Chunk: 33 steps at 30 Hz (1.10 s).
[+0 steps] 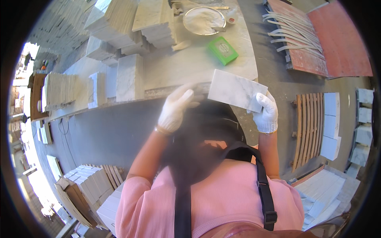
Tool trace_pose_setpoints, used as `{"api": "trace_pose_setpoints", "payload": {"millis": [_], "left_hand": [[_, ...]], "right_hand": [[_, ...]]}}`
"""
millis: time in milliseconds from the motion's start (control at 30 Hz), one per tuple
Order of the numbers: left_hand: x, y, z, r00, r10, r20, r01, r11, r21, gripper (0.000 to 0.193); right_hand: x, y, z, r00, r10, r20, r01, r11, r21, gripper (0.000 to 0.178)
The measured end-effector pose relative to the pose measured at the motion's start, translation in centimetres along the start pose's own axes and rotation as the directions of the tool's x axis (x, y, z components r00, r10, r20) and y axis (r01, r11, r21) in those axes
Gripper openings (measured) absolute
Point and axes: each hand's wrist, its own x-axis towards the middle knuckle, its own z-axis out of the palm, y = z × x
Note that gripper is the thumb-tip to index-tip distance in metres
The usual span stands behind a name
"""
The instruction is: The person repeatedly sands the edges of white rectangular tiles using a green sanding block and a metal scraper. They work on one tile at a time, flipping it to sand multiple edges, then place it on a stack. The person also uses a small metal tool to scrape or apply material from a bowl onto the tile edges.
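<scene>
In a white knit glove, my right hand [265, 114] grips a rectangular marble tile [236, 90] by its right end, thumb on the upper face. The tile is white with grey veins and is held tilted just off the front edge of the worktable [174, 73]. My left hand [174, 109], gloved the same way, is apart from the tile to its left, near the table edge. Its fingers are loosely stretched and slightly blurred, with nothing in them. Beyond the tile, a bright green box-shaped block [222, 50] lies on the table.
A round metal basin [185, 24] of white powder stands at the table's far side. Stacks of marble tiles [154, 20] fill the table's left. Right of the table are a red board with pale strips [301, 43] and a slatted wooden pallet [308, 129]. Boxes [89, 184] stand behind me on the left.
</scene>
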Motion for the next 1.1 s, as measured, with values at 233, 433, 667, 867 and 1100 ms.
{"api": "trace_pose_setpoints", "payload": {"millis": [233,433,667,867,1100], "left_hand": [[1.5,-1.3,1.4,0.981,-0.143,0.13,0.179,0.927,-0.328,0.073],[1.8,-1.0,1.5,0.974,-0.205,0.094,0.226,0.86,-0.458,0.078],[2.3,-1.4,-0.5,0.971,-0.181,-0.155,0.127,0.944,-0.305,0.054],[-0.1,0.8,-2.0,1.0,0.007,0.029,-0.006,0.999,-0.041,0.038],[-4.0,2.2,-5.2,0.941,0.168,-0.295,-0.256,0.922,-0.291,0.041]], "right_hand": [[-0.1,1.3,0.5,0.999,0.03,0.037,-0.028,0.999,-0.037,0.054],[0.2,1.7,1.7,0.994,0.058,0.097,-0.053,0.997,-0.057,0.052],[0.8,1.2,3.5,0.987,0.148,0.067,-0.139,0.982,-0.131,0.049],[2.3,1.8,5.9,0.975,0.17,0.14,-0.166,0.985,-0.037,0.057],[5.1,2.5,5.4,0.954,0.258,0.149,-0.244,0.964,-0.108,0.057]]}}
